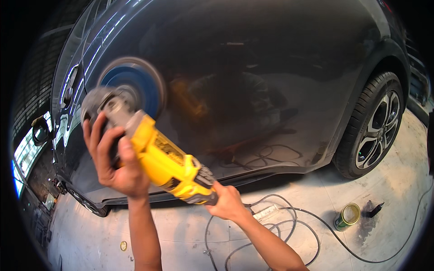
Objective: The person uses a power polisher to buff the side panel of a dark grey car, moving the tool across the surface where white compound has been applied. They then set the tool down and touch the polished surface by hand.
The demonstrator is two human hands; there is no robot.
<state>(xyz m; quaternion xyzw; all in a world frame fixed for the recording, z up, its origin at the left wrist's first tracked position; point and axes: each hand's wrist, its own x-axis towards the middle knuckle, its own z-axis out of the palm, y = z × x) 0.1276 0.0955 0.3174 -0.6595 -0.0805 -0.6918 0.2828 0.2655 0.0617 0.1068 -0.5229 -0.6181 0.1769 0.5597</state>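
A yellow and black rotary polisher (166,159) slants across the view in front of a dark car door (244,88). My left hand (118,162) is wrapped around the front handle by the polisher's head. My right hand (229,201) grips the rear end of its body. The blue backing plate (139,81) with a pale pad rim looks blurred and faces the door panel. Whether the pad presses on the paint cannot be told from this angle. Reflections of the tool and of a cable show in the glossy door.
A rear wheel (376,125) stands at the right, and a door handle (70,86) sits at the left. On the floor lie a looped power cable (318,233), a white power strip (266,212), an open tin (349,216), a small black bottle (374,210) and a round lid (123,246).
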